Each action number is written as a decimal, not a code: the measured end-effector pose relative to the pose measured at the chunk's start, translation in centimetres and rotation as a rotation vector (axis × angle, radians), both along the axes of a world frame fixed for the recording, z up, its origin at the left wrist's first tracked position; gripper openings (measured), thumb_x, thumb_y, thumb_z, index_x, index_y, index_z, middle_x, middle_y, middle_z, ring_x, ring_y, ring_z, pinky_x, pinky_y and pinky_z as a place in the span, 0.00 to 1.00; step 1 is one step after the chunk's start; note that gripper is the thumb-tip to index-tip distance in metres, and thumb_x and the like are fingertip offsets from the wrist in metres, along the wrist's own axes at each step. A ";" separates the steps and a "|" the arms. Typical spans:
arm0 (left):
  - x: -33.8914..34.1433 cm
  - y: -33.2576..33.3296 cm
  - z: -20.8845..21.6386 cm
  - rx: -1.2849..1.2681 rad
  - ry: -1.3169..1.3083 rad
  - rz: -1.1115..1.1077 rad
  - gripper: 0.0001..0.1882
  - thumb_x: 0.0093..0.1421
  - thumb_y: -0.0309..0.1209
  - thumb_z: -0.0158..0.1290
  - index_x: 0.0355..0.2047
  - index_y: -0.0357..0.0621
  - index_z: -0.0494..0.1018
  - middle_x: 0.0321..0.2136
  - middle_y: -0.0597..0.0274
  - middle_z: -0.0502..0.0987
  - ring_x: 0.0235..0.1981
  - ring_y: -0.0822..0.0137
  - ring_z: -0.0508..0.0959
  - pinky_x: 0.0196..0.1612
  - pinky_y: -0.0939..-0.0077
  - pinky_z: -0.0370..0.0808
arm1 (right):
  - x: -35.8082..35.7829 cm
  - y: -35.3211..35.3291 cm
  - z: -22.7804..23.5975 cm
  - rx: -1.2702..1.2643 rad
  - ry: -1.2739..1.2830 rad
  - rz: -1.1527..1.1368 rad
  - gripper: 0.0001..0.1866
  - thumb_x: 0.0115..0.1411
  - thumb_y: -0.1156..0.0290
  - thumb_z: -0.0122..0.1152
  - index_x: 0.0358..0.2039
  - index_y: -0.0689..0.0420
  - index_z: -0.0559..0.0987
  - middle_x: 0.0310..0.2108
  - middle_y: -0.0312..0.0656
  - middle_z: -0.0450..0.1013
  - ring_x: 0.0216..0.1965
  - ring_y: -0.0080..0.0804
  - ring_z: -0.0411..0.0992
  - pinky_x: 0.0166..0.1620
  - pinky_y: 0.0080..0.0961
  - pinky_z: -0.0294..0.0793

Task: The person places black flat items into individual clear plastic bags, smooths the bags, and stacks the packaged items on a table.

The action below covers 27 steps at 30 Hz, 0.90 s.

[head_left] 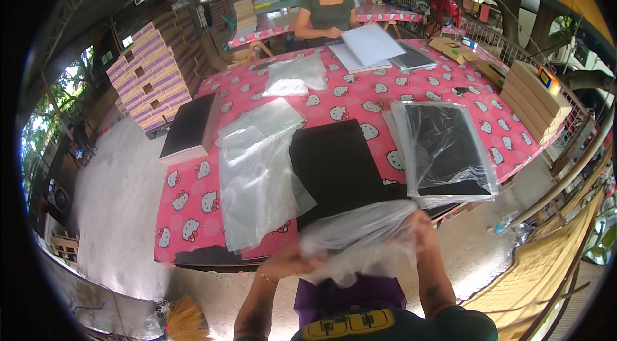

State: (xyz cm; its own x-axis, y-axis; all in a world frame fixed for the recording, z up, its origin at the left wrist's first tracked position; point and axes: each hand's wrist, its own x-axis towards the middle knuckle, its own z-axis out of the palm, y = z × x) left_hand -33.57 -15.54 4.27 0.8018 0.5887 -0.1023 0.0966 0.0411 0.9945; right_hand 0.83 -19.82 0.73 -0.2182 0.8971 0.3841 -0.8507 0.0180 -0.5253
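Between my two hands stretches a clear plastic bag (360, 238), blurred by motion, over the near edge of the table. My left hand (289, 262) is closed on its left end, and my right hand (421, 230) grips its right end. Just beyond the bag lies a black sheet or board (337, 158), flat on the pink patterned tablecloth. Left of it rests a loose pile of clear plastic bags (254, 174). To the right is a stack of black sheets in clear plastic (447, 148).
A thick black-topped stack (187, 125) sits at the table's left edge. Cardboard boxes (154, 77) are piled beyond it, and more boxes (530, 103) stand at the right edge. Across the table a person (326, 10) handles white sheets (373, 45). A broom (185, 320) is low at the left.
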 end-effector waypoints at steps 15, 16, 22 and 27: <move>1.4 -0.9 -2.0 0.007 0.170 0.031 0.17 0.60 0.44 0.54 0.39 0.43 0.74 0.27 0.65 0.76 0.30 0.70 0.77 0.35 0.72 0.74 | 1.6 -0.2 -6.1 -0.222 0.122 -0.069 0.16 0.62 0.56 0.54 0.37 0.56 0.74 0.24 0.34 0.68 0.24 0.23 0.69 0.26 0.25 0.70; 0.3 -0.7 -3.4 0.018 0.148 0.020 0.16 0.61 0.44 0.54 0.39 0.43 0.74 0.29 0.65 0.76 0.31 0.70 0.77 0.36 0.72 0.74 | 0.3 -0.7 -2.9 -0.289 0.162 -0.099 0.16 0.62 0.54 0.54 0.37 0.56 0.73 0.23 0.33 0.67 0.23 0.23 0.68 0.25 0.24 0.69; -0.5 -0.1 0.2 -0.439 -0.626 0.348 0.14 0.62 0.38 0.52 0.39 0.38 0.74 0.32 0.59 0.79 0.33 0.69 0.78 0.41 0.71 0.75 | 0.8 -0.6 -1.1 0.068 -1.018 0.267 0.23 0.56 0.68 0.65 0.51 0.62 0.72 0.39 0.39 0.75 0.35 0.18 0.70 0.40 0.18 0.69; -2.1 0.0 -1.2 -0.323 -0.050 0.225 0.12 0.62 0.33 0.52 0.39 0.36 0.73 0.38 0.57 0.78 0.31 0.71 0.77 0.37 0.75 0.75 | 3.0 -1.2 -4.9 -0.145 -0.322 0.050 0.21 0.56 0.72 0.62 0.50 0.64 0.72 0.39 0.45 0.76 0.37 0.27 0.75 0.39 0.25 0.74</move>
State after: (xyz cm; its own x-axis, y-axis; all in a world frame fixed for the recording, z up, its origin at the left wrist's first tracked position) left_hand -35.67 -15.54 3.02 0.6649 0.6945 -0.2750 0.0010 0.3673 0.9301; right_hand 3.80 -21.05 -4.12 -0.3527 0.9223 0.1582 -0.6391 -0.1140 -0.7607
